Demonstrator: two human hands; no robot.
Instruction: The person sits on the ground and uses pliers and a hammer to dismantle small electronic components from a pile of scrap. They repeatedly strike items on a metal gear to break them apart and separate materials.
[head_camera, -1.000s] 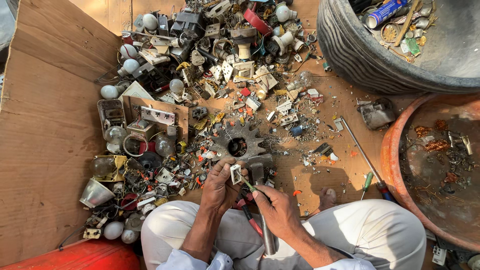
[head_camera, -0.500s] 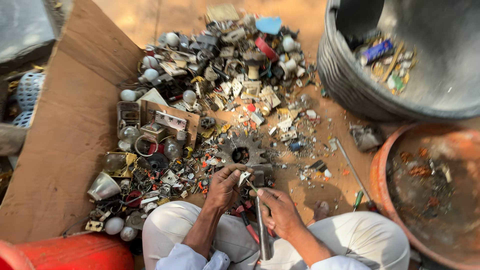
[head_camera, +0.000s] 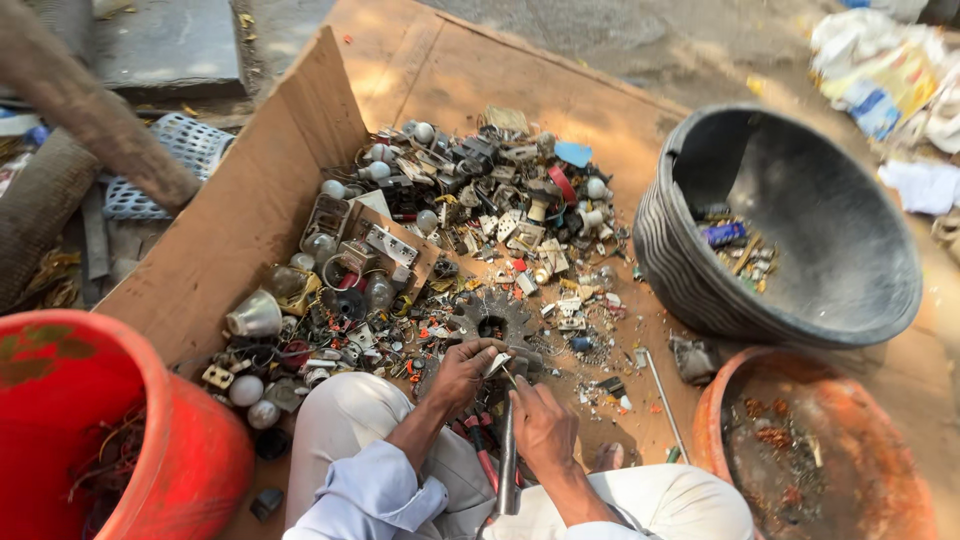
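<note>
Pulled back since a second ago, the view now takes in a black tub (head_camera: 800, 300) right of the scrap heap (head_camera: 450, 240) on cardboard, at whose near edge the left hand (head_camera: 462, 372) pinches a small part (head_camera: 497, 364) steady while the right hand (head_camera: 540, 420) grips a metal rod (head_camera: 507, 460).

black tub (head_camera: 800, 300) right | red bucket (head_camera: 190, 440) left | rusty bowl (head_camera: 860, 460) | white basket (head_camera: 180, 150)

Flattened cardboard sheet (head_camera: 230, 240) spread over the ground, heaped ahead of the left hand (head_camera: 462, 372) with scrap bulbs and switch parts (head_camera: 470, 220); toothed metal gear (head_camera: 492, 322) just beyond it; thin metal rod (head_camera: 662, 400) to the right of the right hand (head_camera: 542, 425).
</note>
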